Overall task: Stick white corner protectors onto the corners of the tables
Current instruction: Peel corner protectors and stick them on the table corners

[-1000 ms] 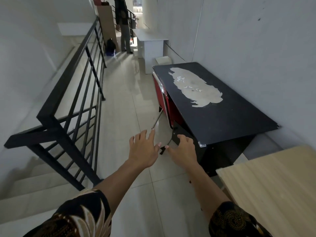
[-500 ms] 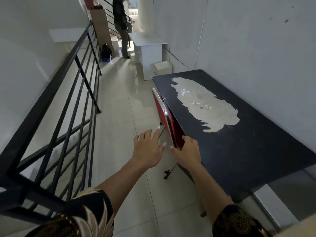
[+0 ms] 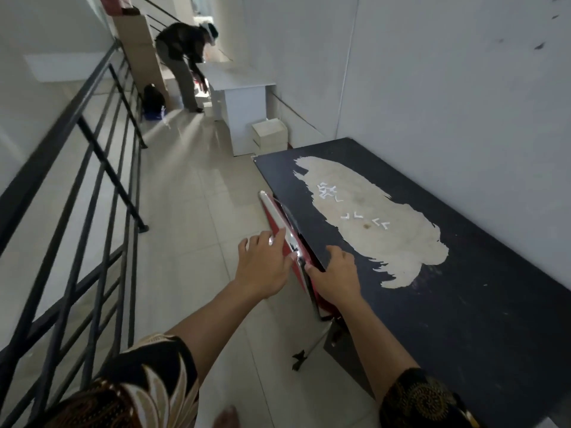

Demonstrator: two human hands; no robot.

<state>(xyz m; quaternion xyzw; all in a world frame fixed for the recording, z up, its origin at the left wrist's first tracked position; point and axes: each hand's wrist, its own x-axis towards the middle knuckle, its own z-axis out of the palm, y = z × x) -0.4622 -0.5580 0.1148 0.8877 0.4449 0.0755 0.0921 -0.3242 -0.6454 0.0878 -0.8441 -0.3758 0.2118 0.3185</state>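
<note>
You're pressing your flat, straight-fingered left hand [image 3: 265,267] against the red panel [image 3: 269,216], right hand [image 3: 336,276] clasping the black table [image 3: 463,319] edge beside it, probably bracing

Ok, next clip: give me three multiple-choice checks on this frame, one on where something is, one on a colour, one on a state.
1. Where do the loose white corner protectors lie?
A. on the floor by the railing
B. on the pale worn patch of the black table
C. on the far white table

2. What colour is the folded panel leaning at the black table's edge?
A. blue
B. green
C. red

3. How is the left hand?
A. fingers straight, pinching nothing
B. clenched in a fist
C. curled round a protector

Answers:
1 B, the corner protectors sit scattered on the worn patch.
2 C, the folded panel's face is red inside a shiny rim.
3 A, the left hand's fingers are spread out straight at the panel.
</note>
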